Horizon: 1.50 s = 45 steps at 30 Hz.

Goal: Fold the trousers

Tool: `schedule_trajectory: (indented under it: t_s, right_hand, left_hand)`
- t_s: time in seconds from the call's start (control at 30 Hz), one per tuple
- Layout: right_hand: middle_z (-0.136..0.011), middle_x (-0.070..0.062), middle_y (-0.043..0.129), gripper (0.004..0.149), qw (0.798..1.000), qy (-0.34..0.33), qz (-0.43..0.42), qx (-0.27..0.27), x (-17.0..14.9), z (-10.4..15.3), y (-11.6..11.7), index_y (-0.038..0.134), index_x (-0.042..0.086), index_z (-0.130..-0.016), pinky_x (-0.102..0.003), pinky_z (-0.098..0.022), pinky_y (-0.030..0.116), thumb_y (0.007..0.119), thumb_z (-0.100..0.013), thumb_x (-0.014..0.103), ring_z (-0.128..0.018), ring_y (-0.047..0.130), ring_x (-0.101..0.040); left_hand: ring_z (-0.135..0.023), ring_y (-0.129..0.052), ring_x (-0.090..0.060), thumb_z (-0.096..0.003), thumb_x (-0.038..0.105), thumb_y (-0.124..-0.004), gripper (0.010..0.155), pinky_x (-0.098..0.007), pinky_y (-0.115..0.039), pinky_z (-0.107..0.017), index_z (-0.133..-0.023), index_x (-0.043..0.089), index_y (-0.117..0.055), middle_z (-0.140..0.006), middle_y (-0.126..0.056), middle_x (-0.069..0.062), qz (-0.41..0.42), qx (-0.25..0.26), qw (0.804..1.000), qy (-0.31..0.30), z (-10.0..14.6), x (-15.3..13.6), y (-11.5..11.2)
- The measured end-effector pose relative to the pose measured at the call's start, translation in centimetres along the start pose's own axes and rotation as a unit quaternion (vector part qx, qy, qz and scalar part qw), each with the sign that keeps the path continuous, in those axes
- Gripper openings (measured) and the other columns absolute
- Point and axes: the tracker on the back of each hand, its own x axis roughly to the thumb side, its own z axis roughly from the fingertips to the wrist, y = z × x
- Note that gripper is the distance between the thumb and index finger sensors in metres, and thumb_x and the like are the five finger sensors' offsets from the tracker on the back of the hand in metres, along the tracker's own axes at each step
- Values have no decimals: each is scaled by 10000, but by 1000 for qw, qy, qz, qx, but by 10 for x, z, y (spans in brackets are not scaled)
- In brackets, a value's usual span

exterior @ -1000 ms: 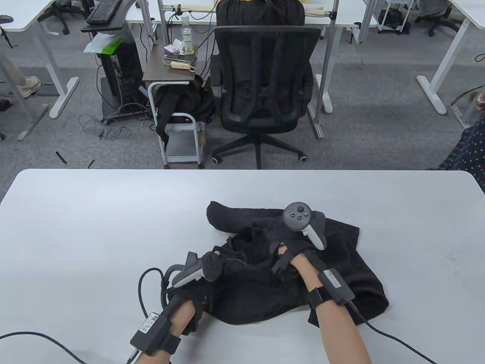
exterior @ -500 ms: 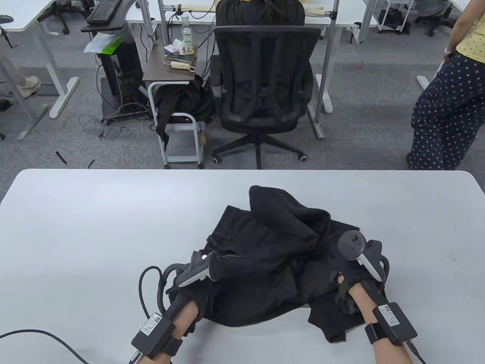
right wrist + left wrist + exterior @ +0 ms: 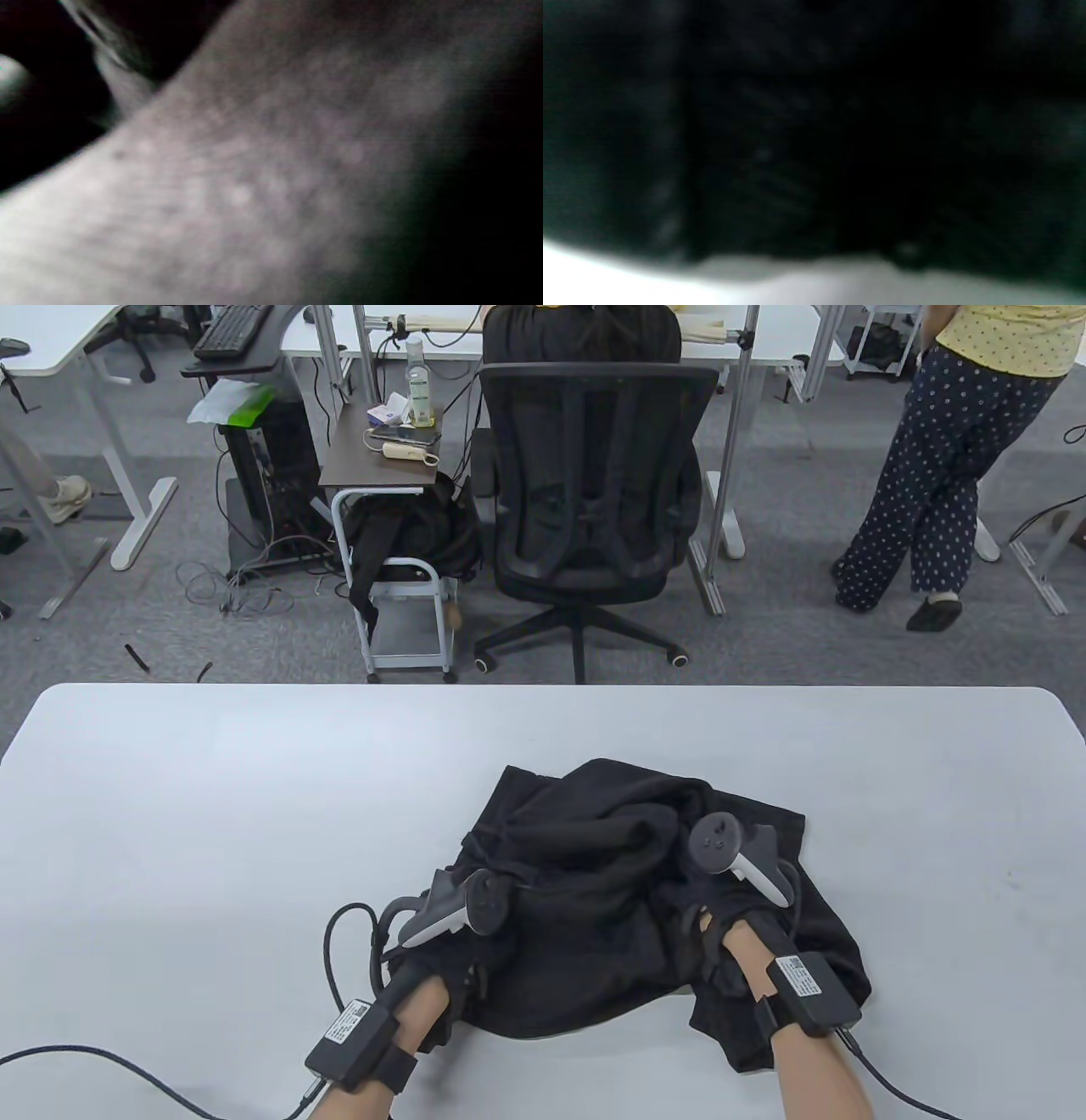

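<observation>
Black trousers [image 3: 594, 950] lie crumpled on the white table [image 3: 212, 814], right of centre near the front edge. My left hand [image 3: 450, 959] grips their left edge, with its fingers buried in the fabric. My right hand [image 3: 721, 899] rests on the right part of the heap, beside a raised fold [image 3: 628, 806]. Its dark glove merges with the cloth, so its grip is hidden. The left wrist view shows only blurred black cloth [image 3: 814, 127] above a strip of table. The right wrist view is filled by blurred grey fabric [image 3: 254, 190].
A black office chair [image 3: 594, 492] stands beyond the table's far edge, with a small side table [image 3: 382, 466] to its left. A person in dotted trousers [image 3: 933, 475] stands at the far right. Glove cables [image 3: 339, 950] trail off the front edge.
My right hand swung out to the right, then came back left onto the heap. The raised fold rose toward the back, then sank lower. My left hand stayed put. A person walked in at right.
</observation>
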Motion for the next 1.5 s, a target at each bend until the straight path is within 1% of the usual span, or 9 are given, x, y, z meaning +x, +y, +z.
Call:
schedule_trajectory:
  t_s: [0.2,0.5,0.77,1.03,1.17,1.23,1.3,1.4,1.5]
  right_hand:
    - [-1169,30,412,740,995,100,22,4,-41,-1,-14,485,288,-1078,-626,-759,206,702,-434,581,-1095,236,-307]
    - [-1171,-29,474,758,976,208,65,29,-90,22,-34,489,263,-1091,-635,-756,314,704,-443,595,-1061,420,-383]
    - [-1188,9,355,779,969,245,31,-7,-130,34,-39,435,289,-1095,-643,-761,243,695,-433,608,-1094,256,-379]
    - [-1185,-68,295,839,984,179,15,-13,-107,43,-37,315,246,-1100,-660,-748,285,705,-445,596,-1069,268,-463]
    - [-1179,-78,371,809,992,125,-1,20,-86,35,-21,372,222,-1099,-652,-745,308,746,-457,544,-1056,308,-470]
    - [-1176,-83,342,808,991,122,-6,48,-78,28,-7,357,218,-1097,-658,-738,269,740,-462,538,-1030,226,-518]
    - [-1174,-80,300,804,992,118,32,35,-68,24,-3,343,217,-1094,-662,-737,260,726,-463,535,-1026,208,-524]
    - [-1171,-81,327,795,994,102,10,30,-66,23,-2,364,211,-1093,-659,-738,266,740,-464,522,-1028,219,-514]
    - [-1165,-82,383,769,996,80,-44,12,-72,25,-8,407,218,-1087,-648,-740,275,749,-461,505,-1034,251,-495]
  left_hand:
    - [-1158,-263,-305,-503,626,-614,754,-599,-387,-795,-1084,364,-212,-1239,-268,-26,-22,-8,998,59,5,-8,7]
    - [-1147,-363,-355,-515,613,-613,743,-594,-435,-789,-1094,280,-290,-1228,-339,-79,-65,-35,989,125,15,-12,15]
    - [-1152,-322,-340,-514,607,-621,732,-595,-414,-791,-1095,274,-326,-1230,-327,-60,-10,-32,984,174,24,-57,22]
    - [-1143,-369,-357,-507,605,-637,732,-593,-430,-784,-1094,267,-357,-1227,-404,-74,30,9,982,187,36,-80,32]
    - [-1151,-324,-348,-505,615,-633,754,-591,-434,-786,-1095,328,-263,-1244,-319,-23,6,49,992,119,41,-39,41]
    - [-1153,-306,-345,-501,614,-643,757,-603,-435,-784,-1094,352,-253,-1243,-293,-44,26,65,995,65,40,-15,39]
    - [-1157,-219,-340,-505,626,-633,760,-606,-408,-791,-1089,398,-203,-1244,-153,39,28,39,998,32,32,1,28]
    - [-1154,-229,-352,-496,644,-624,766,-618,-430,-784,-1087,396,-206,-1238,-134,34,-31,12,998,51,18,3,13]
    - [-1142,-100,-310,-498,657,-580,765,-630,-329,-787,-1067,416,-128,-1217,-38,24,29,-35,996,75,6,-15,2]
